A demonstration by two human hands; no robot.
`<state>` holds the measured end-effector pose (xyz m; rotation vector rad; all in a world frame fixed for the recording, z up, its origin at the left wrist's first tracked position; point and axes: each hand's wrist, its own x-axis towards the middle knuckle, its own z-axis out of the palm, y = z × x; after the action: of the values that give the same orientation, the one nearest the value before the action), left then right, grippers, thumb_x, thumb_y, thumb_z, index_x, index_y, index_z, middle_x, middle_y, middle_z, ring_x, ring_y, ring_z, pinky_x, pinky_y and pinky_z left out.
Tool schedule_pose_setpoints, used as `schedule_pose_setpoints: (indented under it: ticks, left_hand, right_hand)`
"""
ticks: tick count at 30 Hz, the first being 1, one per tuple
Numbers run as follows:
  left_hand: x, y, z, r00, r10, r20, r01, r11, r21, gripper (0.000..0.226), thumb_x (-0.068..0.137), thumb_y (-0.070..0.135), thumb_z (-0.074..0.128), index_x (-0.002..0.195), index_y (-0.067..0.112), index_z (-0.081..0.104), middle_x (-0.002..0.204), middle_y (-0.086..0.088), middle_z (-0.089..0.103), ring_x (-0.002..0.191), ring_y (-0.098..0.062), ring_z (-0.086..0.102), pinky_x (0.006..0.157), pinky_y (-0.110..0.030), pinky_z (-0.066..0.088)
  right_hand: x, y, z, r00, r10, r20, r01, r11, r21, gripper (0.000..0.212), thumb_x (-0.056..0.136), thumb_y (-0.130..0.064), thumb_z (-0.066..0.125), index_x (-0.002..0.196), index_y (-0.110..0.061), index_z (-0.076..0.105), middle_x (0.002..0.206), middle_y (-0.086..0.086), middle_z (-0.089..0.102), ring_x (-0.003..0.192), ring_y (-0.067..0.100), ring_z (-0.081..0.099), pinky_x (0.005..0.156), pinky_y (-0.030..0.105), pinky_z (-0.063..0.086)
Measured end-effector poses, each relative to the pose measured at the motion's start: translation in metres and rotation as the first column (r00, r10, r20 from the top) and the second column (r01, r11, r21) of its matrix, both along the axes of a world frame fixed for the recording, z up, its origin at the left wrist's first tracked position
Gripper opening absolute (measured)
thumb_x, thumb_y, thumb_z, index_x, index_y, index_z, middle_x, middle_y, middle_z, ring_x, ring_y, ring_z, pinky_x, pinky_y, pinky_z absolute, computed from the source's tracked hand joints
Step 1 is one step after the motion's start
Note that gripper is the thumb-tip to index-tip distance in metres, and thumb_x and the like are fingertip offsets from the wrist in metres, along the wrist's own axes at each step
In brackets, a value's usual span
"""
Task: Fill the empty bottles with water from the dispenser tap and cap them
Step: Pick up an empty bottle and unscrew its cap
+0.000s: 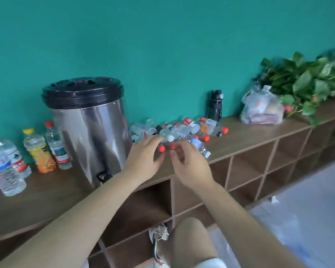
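Head view, contents listed left to right, placed against the two hands.

1. Standing bottles (39, 151): four or so, well left of both hands. All are upright and capped (red, yellow, red), with clear contents.
2. Dispenser (89, 132): steel drum with a black lid, upright, just left of the left hand. Its tap (103, 176) sits low on the front, below and left of the left wrist.
3. Left hand (143, 157): reaching over the shelf top (246, 136), fingers loosely extended and grasping nothing.
4. Red-capped bottles (161, 148): two lie on their sides between the fingertips of both hands. Their long axes run away from the person and their caps point back toward the palms. The left fingertips are at the nearer cap.
5. Right hand (190, 165): fingers bent beside the second red cap. Motion blur hides whether they grasp it, so I cannot tell.
6. Blue-labelled bottle (198, 145): on its side just right of the right fingers, white cap pointing front-right.
7. Heap of empty bottles (190, 126): beyond both hands, all lying down, most caps toward the front-right.
8. Black flask (215, 105): upright, behind and right of the right hand.
9. Plastic bag (261, 111): far right of the hands, holding a bottle and blurred items.
10. Plants (307, 82): rightmost.
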<state>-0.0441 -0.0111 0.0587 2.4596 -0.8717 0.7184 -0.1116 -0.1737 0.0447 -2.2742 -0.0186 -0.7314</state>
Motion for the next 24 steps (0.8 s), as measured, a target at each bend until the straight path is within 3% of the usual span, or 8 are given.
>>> schedule_pose_setpoints:
  ticks: [4, 8, 12, 16, 20, 24]
  left_hand:
    - [0.035, -0.071, -0.023, 0.993, -0.099, -0.071, 0.106, 0.989, 0.107, 0.048, 0.094, 0.03, 0.067, 0.14, 0.023, 0.056, 0.138, 0.003, 0.06, 0.126, -0.025, 0.056, 0.102, -0.043, 0.045]
    - [0.075, -0.127, -0.046, 0.988, -0.072, -0.134, 0.105, 0.96, 0.258, 0.057, 0.097, 0.034, 0.061, 0.151, 0.025, 0.044, 0.151, 0.003, 0.047, 0.14, -0.022, 0.042, 0.111, -0.039, 0.034]
    - [0.116, -0.157, -0.064, 0.99, -0.024, -0.141, 0.083, 0.897, 0.435, 0.064, 0.099, 0.033, 0.059, 0.157, 0.027, 0.033, 0.161, 0.004, 0.033, 0.15, -0.022, 0.028, 0.121, -0.042, 0.022]
    - [0.15, -0.175, -0.075, 0.995, 0.003, -0.101, 0.055, 0.825, 0.562, 0.075, 0.096, 0.027, 0.062, 0.16, 0.028, 0.023, 0.166, 0.002, 0.02, 0.154, -0.023, 0.014, 0.124, -0.042, 0.012]
    - [0.179, -0.185, -0.079, 0.999, 0.012, -0.051, 0.022, 0.781, 0.624, 0.088, 0.09, 0.011, 0.063, 0.162, 0.03, 0.016, 0.168, 0.001, 0.015, 0.155, -0.024, 0.009, 0.126, -0.044, 0.005]
    - [0.195, -0.194, -0.08, 0.998, -0.038, 0.048, -0.002, 0.764, 0.645, 0.084, 0.089, 0.006, 0.062, 0.16, 0.029, 0.024, 0.163, 0.002, 0.028, 0.15, -0.022, 0.019, 0.124, -0.042, 0.011]
  right_hand:
    - [0.01, -0.056, -0.038, 0.984, -0.133, -0.118, 0.136, 0.991, 0.016, 0.032, 0.102, -0.035, 0.057, 0.131, -0.023, 0.06, 0.12, -0.005, 0.063, 0.107, 0.019, 0.064, 0.084, 0.036, 0.053]
    - [0.05, -0.11, -0.065, 0.941, -0.246, -0.231, 0.248, 0.968, -0.022, 0.04, 0.101, -0.035, 0.055, 0.139, -0.023, 0.055, 0.125, 0.002, 0.058, 0.114, 0.028, 0.06, 0.085, 0.041, 0.053]
    - [0.099, -0.146, -0.087, 0.883, -0.264, -0.387, 0.242, 0.965, -0.106, 0.055, 0.101, -0.036, 0.057, 0.152, -0.025, 0.041, 0.14, 0.004, 0.052, 0.134, 0.03, 0.042, 0.098, 0.046, 0.05]
    - [0.137, -0.164, -0.104, 0.85, -0.262, -0.457, 0.225, 0.965, -0.133, 0.069, 0.097, -0.038, 0.068, 0.156, -0.022, 0.037, 0.146, 0.004, 0.052, 0.14, 0.031, 0.038, 0.104, 0.047, 0.048]
    - [0.16, -0.168, -0.125, 0.869, -0.257, -0.422, 0.235, 0.966, -0.105, 0.047, 0.099, -0.028, 0.066, 0.142, -0.013, 0.053, 0.135, 0.01, 0.061, 0.13, 0.031, 0.045, 0.097, 0.041, 0.047]
    - [0.165, -0.167, -0.133, 0.91, -0.258, -0.324, 0.264, 0.964, -0.025, 0.037, 0.101, -0.022, 0.064, 0.134, -0.007, 0.061, 0.126, 0.014, 0.065, 0.121, 0.034, 0.053, 0.095, 0.039, 0.043]
